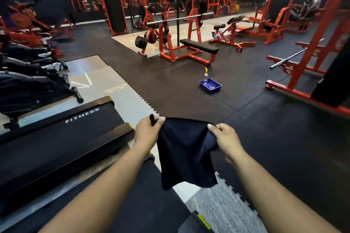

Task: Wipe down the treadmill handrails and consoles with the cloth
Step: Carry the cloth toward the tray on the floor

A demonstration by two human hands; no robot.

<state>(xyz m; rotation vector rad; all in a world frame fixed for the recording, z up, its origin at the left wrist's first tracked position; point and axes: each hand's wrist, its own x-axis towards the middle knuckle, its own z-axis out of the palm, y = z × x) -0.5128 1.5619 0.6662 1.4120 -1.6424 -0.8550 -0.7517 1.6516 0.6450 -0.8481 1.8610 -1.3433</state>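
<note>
A dark navy cloth (184,154) hangs spread out in front of me, held by its top edge. My left hand (146,131) pinches the upper left corner and my right hand (225,140) grips the upper right corner. A black treadmill deck (56,138) marked FITNESS lies at the lower left, with its rear end pointing up and to the right. A second treadmill's deck edge (132,204) runs beneath my left forearm. No handrail or console is in view.
A blue tray (215,87) holding a spray bottle (206,75) sits on the black rubber floor ahead. Behind it stands a red flat bench (198,46) with a barbell rack. A red rack (310,58) stands to the right; exercise bikes (28,79) line the left.
</note>
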